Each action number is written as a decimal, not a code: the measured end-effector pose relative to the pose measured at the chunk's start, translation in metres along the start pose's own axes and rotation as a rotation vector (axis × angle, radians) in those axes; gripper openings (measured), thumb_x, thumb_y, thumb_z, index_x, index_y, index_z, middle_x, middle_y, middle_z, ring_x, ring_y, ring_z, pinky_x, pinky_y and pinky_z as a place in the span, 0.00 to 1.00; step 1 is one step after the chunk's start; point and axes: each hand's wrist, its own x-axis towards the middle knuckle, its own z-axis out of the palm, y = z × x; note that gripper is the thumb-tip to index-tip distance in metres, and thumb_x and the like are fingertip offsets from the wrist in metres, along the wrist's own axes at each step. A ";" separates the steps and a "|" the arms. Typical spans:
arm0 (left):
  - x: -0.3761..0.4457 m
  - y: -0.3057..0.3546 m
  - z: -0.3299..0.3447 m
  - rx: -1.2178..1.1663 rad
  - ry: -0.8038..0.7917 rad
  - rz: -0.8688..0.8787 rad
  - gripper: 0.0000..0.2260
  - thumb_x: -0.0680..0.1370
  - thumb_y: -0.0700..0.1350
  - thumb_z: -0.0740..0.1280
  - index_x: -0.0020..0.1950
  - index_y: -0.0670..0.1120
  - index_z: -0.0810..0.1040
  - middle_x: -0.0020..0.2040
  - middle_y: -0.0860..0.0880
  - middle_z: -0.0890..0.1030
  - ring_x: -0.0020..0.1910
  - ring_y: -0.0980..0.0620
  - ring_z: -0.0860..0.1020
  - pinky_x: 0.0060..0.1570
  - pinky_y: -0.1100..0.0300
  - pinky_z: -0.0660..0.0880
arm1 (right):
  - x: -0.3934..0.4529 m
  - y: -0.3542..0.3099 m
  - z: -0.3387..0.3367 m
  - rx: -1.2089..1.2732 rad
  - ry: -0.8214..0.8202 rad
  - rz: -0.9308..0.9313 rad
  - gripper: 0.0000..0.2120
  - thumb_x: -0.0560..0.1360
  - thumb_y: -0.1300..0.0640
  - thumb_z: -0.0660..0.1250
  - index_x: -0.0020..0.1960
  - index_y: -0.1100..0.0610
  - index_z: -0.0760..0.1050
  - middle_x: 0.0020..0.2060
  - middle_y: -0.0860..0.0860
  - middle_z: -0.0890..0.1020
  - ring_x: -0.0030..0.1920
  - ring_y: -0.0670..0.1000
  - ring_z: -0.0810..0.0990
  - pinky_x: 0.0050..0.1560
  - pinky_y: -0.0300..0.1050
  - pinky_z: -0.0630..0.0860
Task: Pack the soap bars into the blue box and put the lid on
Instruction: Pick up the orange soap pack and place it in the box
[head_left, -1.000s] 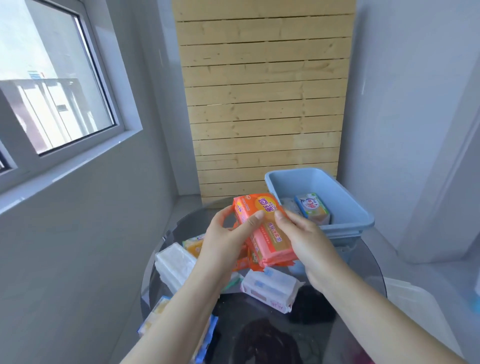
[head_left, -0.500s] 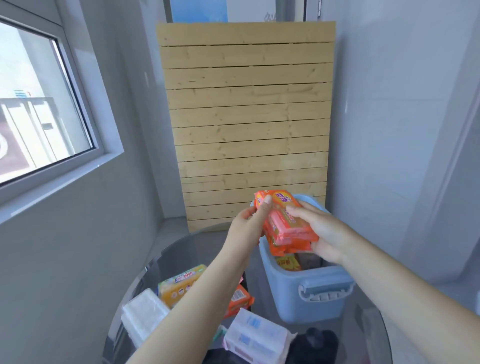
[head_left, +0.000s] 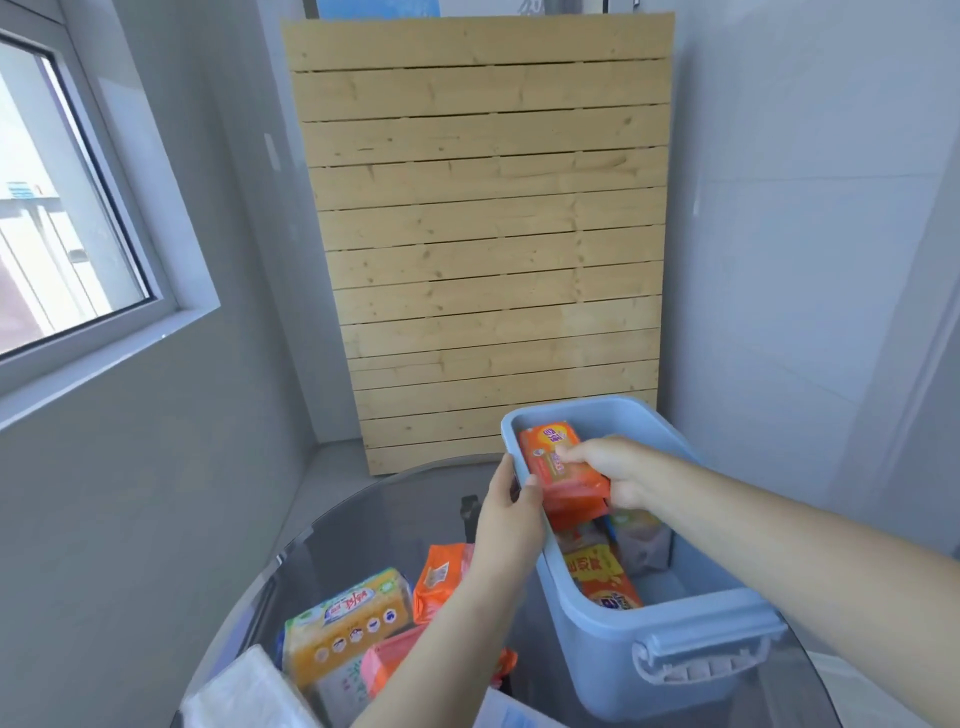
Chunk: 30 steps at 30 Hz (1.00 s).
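Note:
The blue box (head_left: 670, 660) stands on the right half of a round glass table (head_left: 363, 530), with no lid on it. My right hand (head_left: 613, 470) reaches into the box and grips an orange soap pack (head_left: 558, 462) at the far left inside corner. My left hand (head_left: 511, 512) rests on the box's left rim, fingertips touching the same pack. Several other soap bars (head_left: 605, 574) lie on the box floor. More soap packs wait on the table to the left: a yellow one (head_left: 345, 631), an orange one (head_left: 439, 577) and a pink one (head_left: 389, 662). No lid is in view.
A white wrapped pack (head_left: 244, 693) lies at the table's near left edge. A wooden slatted panel (head_left: 483, 234) leans on the far wall. A window (head_left: 57, 223) is on the left wall. White walls close in on both sides.
Both hands have carried the orange soap pack from above the table down into the blue box. The camera has shifted, so the box now sits closer and lower right.

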 end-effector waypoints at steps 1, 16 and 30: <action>0.002 -0.001 0.000 -0.012 0.003 -0.003 0.22 0.81 0.49 0.57 0.75 0.54 0.61 0.61 0.53 0.77 0.55 0.54 0.77 0.50 0.60 0.75 | 0.003 0.002 0.001 0.011 -0.021 0.025 0.13 0.77 0.61 0.63 0.60 0.65 0.72 0.43 0.60 0.81 0.38 0.57 0.79 0.48 0.55 0.76; -0.017 0.010 -0.008 -0.046 -0.021 -0.026 0.10 0.82 0.46 0.57 0.58 0.58 0.74 0.56 0.50 0.82 0.51 0.54 0.81 0.51 0.58 0.78 | -0.015 -0.001 -0.002 -0.538 0.145 -0.070 0.25 0.77 0.42 0.59 0.61 0.62 0.75 0.58 0.59 0.80 0.58 0.58 0.79 0.63 0.52 0.73; -0.110 -0.004 -0.100 0.013 0.269 0.134 0.10 0.80 0.46 0.58 0.59 0.54 0.74 0.50 0.58 0.78 0.50 0.61 0.76 0.43 0.65 0.70 | -0.146 0.052 0.099 -0.499 0.028 -0.683 0.14 0.75 0.53 0.66 0.60 0.52 0.79 0.56 0.47 0.83 0.56 0.42 0.79 0.59 0.36 0.72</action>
